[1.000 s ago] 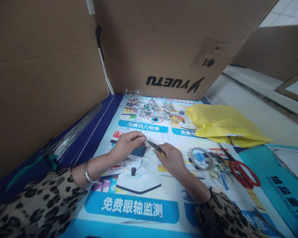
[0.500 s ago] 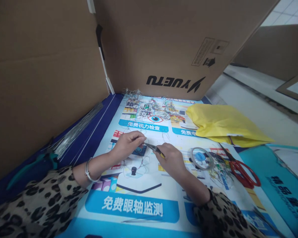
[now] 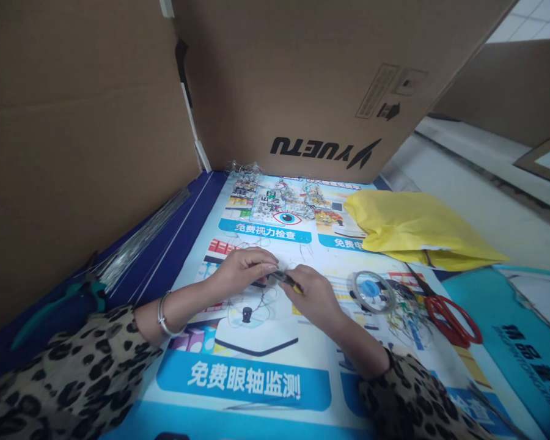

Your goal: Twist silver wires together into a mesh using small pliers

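My right hand (image 3: 318,299) is closed round a pair of pliers (image 3: 283,278) with yellow on the handle, the jaws pointing left. Just left of the jaws, my left hand (image 3: 245,273) is pinched on a thin wire, its fingertips close against the plier tips. The exact grip point between jaws and fingers is hidden. Below both hands a loose, curled thin wire (image 3: 268,299) shows over the printed poster. A silver bangle (image 3: 162,315) circles my left wrist.
Straight wires (image 3: 142,238) and teal-handled pliers (image 3: 59,311) lie at left. Tangled wire pieces (image 3: 297,201) are at the back. To the right are a tape roll (image 3: 391,299), red scissors (image 3: 453,321), a wire cluster (image 3: 407,324) and a yellow bag (image 3: 417,226). Cardboard walls (image 3: 302,73) stand behind.
My left hand has shifted slightly right, bringing its fingertips up to the plier jaws. The pliers have turned a little in my right hand, which stays nearly in place.
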A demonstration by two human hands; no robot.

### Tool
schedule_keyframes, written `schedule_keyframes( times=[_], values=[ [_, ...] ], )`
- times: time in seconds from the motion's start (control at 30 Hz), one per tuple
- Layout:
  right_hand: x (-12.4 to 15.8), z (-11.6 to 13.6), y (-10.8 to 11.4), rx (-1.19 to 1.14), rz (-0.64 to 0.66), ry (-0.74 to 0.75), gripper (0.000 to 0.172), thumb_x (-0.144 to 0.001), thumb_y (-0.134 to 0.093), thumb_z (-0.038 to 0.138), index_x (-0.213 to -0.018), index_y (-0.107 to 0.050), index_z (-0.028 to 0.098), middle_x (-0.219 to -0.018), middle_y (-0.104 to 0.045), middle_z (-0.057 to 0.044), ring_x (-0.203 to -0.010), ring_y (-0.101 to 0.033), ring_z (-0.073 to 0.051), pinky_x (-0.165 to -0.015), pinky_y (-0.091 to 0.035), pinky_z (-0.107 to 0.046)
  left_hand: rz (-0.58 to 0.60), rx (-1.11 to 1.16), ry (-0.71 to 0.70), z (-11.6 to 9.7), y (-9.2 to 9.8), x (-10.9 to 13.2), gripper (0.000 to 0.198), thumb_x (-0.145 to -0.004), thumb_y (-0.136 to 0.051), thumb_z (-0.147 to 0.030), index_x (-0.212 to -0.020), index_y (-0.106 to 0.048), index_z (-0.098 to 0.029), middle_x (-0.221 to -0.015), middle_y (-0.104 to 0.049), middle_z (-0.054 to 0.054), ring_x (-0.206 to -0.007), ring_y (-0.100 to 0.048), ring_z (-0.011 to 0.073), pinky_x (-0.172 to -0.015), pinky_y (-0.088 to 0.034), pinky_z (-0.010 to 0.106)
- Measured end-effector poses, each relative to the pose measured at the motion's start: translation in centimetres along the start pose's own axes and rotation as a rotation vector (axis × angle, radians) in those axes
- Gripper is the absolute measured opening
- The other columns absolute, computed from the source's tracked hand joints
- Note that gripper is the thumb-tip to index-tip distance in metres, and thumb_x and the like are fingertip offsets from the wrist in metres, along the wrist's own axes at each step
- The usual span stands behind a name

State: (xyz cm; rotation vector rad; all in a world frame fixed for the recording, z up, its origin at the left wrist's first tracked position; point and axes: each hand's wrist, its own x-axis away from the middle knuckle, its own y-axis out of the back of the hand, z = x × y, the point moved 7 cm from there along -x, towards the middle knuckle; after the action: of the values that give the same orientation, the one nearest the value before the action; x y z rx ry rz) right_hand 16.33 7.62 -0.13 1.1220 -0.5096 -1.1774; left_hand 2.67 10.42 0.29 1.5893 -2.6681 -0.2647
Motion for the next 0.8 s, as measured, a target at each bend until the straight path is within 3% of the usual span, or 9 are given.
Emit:
schedule_keyframes(
  times=[0.27, 0.5, 0.7, 0.8],
  values=[
    [0.1, -0.2, 0.1, -0.003, 0.001, -0.025, 0.010, -0.081, -0.053, 0.027, -0.078, -0.061, 0.021, -0.074, -0.058, 0.000, -0.073, -0.055, -0.013, -0.064, -0.038, -0.022, -0.029, -0.010, 0.096, 0.2, 0.5, -0.1, 0.031, -0.084, -0.050, -0.041, -0.092, -0.063, -0.015, -0.064, -0.064, 0.003, -0.058, -0.060, 0.0124, -0.058, -0.049, 0.022],
    [0.3, -0.4, 0.0, 0.100, -0.072, 0.034, 0.014, -0.082, -0.053, 0.027, -0.089, -0.063, 0.021, -0.083, -0.063, -0.003, -0.082, -0.056, -0.017, -0.072, -0.041, -0.025, -0.179, -0.172, 0.039, -1.8, 3.2, 0.5, 0.028, -0.083, -0.050, -0.039, -0.090, -0.061, -0.015, -0.069, -0.065, 0.003, -0.066, -0.061, 0.0145, -0.064, -0.049, 0.024],
    [0.5, -0.1, -0.2, 0.153, -0.111, 0.104, 0.024, -0.084, -0.051, 0.036, -0.096, -0.061, 0.018, -0.083, -0.064, -0.005, -0.080, -0.056, -0.018, -0.071, -0.042, -0.027, -0.265, -0.331, 0.032, -0.9, 5.7, 2.9, 0.021, -0.084, -0.050, -0.033, -0.090, -0.062, -0.017, -0.092, -0.065, 0.004, -0.083, -0.061, 0.0167, -0.074, -0.047, 0.027],
    [0.6, 0.1, -0.2, 0.177, -0.113, 0.132, 0.030, -0.086, -0.049, 0.039, -0.103, -0.059, 0.017, -0.084, -0.064, -0.005, -0.079, -0.057, -0.018, -0.071, -0.042, -0.028, -0.297, -0.469, 0.000, -0.6, 6.4, 4.0, 0.019, -0.085, -0.050, -0.030, -0.092, -0.062, -0.018, -0.094, -0.064, 0.004, -0.088, -0.059, 0.0169, -0.078, -0.045, 0.028]
  ],
)
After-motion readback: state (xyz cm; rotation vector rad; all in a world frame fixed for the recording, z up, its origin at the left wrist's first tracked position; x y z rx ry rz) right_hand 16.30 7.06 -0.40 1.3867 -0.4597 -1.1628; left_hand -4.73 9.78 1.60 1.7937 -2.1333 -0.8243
